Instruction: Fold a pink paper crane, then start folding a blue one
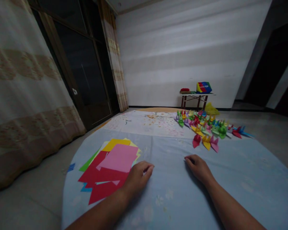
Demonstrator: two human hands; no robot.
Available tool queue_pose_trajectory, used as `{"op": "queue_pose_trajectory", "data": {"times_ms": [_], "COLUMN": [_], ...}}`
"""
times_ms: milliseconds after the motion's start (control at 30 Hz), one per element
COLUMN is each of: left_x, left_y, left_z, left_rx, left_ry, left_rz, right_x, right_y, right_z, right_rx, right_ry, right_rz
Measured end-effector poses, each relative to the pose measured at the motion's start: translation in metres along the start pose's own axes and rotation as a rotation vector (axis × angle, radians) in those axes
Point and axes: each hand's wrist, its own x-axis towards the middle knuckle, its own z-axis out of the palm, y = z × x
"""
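My left hand [137, 176] rests on the table beside the right edge of a pile of coloured paper sheets. Its fingers are curled in, thumb close to the forefinger, and no object shows in it. On top of the pile lies a pink sheet [121, 157], with red sheets [105, 192] spread under it and yellow, green and blue ones peeking out. My right hand [200, 168] is loosely closed on the cloth, also with nothing visible in it. Nearest to it stand a red folded paper crane [196, 141], a yellow crane [206, 142] and a pink crane [214, 143].
Several more folded cranes [222, 131] crowd the table's far right. A light blue tablecloth [166, 195] covers the near part, a white floral cloth [139, 123] the far part. Beyond stands a small folding table [194, 95] bearing a colourful bag [204, 87]. Curtains hang at left.
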Motion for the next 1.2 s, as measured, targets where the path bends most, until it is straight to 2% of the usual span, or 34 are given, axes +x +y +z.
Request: {"op": "queue_pose_trajectory", "data": {"times_ms": [100, 167, 367, 467, 633, 800, 1000, 1100, 1200], "left_x": [0.000, 0.001, 0.002, -0.002, -0.002, 0.015, 0.035, 0.044, 0.056], "left_y": [-0.024, -0.042, -0.102, -0.123, -0.136, -0.137, -0.149, -0.164, -0.184], "left_z": [-0.020, -0.033, -0.074, -0.086, -0.081, -0.076, -0.098, -0.111, -0.122], "left_rx": [0.288, 0.368, 0.591, 0.677, 0.754, 0.791, 0.836, 0.836, 0.787], "left_ry": [0.013, 0.036, 0.109, 0.090, 0.005, -0.019, 0.040, 0.099, 0.098], "left_rz": [0.005, -0.040, -0.281, -0.381, -0.450, -0.445, -0.537, -0.639, -0.755], "right_x": [0.001, 0.001, 0.001, 0.001, 0.001, 0.001, 0.002, 0.002, 0.001], "right_y": [0.002, 0.003, 0.003, 0.004, 0.004, 0.004, 0.004, 0.000, -0.009], "right_z": [0.001, 0.001, 0.001, 0.002, 0.002, 0.002, 0.004, 0.003, -0.001], "right_rx": [0.018, 0.029, 0.043, 0.041, 0.034, 0.030, 0.040, 0.036, 0.025], "right_ry": [-0.008, -0.012, -0.020, -0.021, -0.028, -0.026, -0.012, 0.001, 0.030], "right_rz": [-0.009, -0.016, -0.014, -0.019, -0.014, -0.028, -0.014, -0.007, -0.004]}}
